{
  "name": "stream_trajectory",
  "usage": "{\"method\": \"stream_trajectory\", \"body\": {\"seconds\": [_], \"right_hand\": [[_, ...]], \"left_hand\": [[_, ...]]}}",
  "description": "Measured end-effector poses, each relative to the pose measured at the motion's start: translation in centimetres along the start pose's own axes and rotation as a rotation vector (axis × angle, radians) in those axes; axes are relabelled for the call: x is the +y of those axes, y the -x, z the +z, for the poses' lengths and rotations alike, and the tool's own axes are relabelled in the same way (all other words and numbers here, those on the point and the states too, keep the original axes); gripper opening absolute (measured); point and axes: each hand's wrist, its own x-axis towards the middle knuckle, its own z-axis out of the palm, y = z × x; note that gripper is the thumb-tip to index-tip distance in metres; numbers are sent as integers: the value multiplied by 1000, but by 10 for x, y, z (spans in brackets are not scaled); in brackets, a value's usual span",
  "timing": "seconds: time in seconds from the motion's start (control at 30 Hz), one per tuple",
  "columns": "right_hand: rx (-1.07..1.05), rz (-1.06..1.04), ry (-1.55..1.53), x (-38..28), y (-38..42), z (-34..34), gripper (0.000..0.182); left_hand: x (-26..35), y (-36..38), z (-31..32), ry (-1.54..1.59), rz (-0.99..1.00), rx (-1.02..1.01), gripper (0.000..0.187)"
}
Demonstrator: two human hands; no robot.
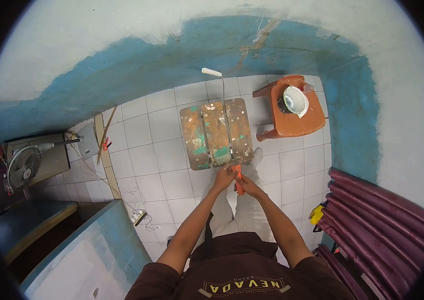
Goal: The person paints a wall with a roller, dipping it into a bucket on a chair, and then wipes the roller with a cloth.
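Both my hands grip the orange handle (239, 180) of a long paint roller. My left hand (223, 177) holds the upper part of the handle and my right hand (248, 187) holds the lower part. The thin metal shaft (225, 115) runs up from the handle, and the white roller head (211, 72) rests against the blue wall (172, 60). A paint-stained wooden stool (217, 132) stands on the white tiled floor (147, 160) right under the shaft.
An orange plastic stool (297, 122) at the right carries a white paint bucket (294, 100). A purple cushioned seat (382, 225) lies at the lower right. A fan (24, 167) stands at the left, and a blue-and-white ledge (87, 250) is at the lower left.
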Motion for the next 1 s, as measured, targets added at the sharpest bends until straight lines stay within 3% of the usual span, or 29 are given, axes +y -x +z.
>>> {"method": "stream_trajectory", "body": {"seconds": [0.17,0.23,0.33,0.4,0.43,0.5,0.53,0.77,0.87,0.97,1.0], "right_hand": [[83,19,80,3,-9,13,56],[117,65,70,2,-9,16,57],[120,77,139,-6,-8,14,46],[240,60,458,-12,-3,11,44],[243,60,454,3,-7,8,44],[355,-181,406,22,-8,5,47],[361,-178,407,26,-6,3,47],[352,-117,477,45,12,-16,42],[385,-82,544,38,23,-21,41],[370,-95,619,31,35,-33,41],[337,-120,627,30,40,-36,40]], "left_hand": [[6,5,-5,-39,-11,18,48],[7,3,-8,-159,-133,-98,45],[-9,0,2,-148,-132,-61,42],[-15,1,6,-129,-115,-36,42],[-16,1,6,-110,-95,-15,42],[-18,1,7,-76,-59,52,38],[-20,1,9,-36,-28,126,35],[1,9,-1,-129,-18,113,39],[28,19,-6,-336,-127,172,40],[37,24,-16,-447,-152,84,40],[22,18,-19,-314,-64,26,38]]}}
